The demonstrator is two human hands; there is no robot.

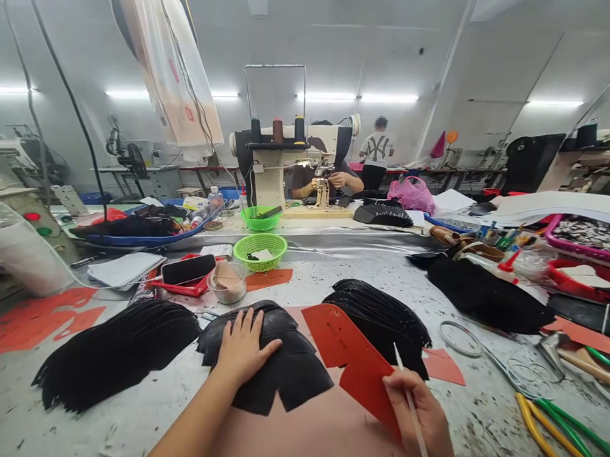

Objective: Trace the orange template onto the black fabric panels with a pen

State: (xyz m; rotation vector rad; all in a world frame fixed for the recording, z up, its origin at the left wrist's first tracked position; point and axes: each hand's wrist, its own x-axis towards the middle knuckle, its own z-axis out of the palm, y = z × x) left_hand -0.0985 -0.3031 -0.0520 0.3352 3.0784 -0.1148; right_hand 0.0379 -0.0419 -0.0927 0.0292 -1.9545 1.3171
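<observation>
My left hand (pixel 243 346) lies flat with spread fingers on black notched shoe-upper pieces (pixel 290 368), pressing them against the pinkish board (pixel 318 435). My right hand (pixel 419 409) is closed around a slim white pen (pixel 411 412), its tip pointing up and away. The same hand also grips the lower end of a red notched template (pixel 348 350), which is tilted beside the black pieces. Behind the template a fanned stack of black pieces (pixel 376 317) is partly covered. Another black stack (pixel 115 348) sits to the left of my left hand.
Scissors with green and yellow handles (pixel 553 424) and a hammer (pixel 555 357) lie at right. Farther back are a green basket (pixel 261 252), a clear tub (pixel 227 282) and a red tray with a phone (pixel 183 277). Across the table a person works at a sewing machine (pixel 298 148).
</observation>
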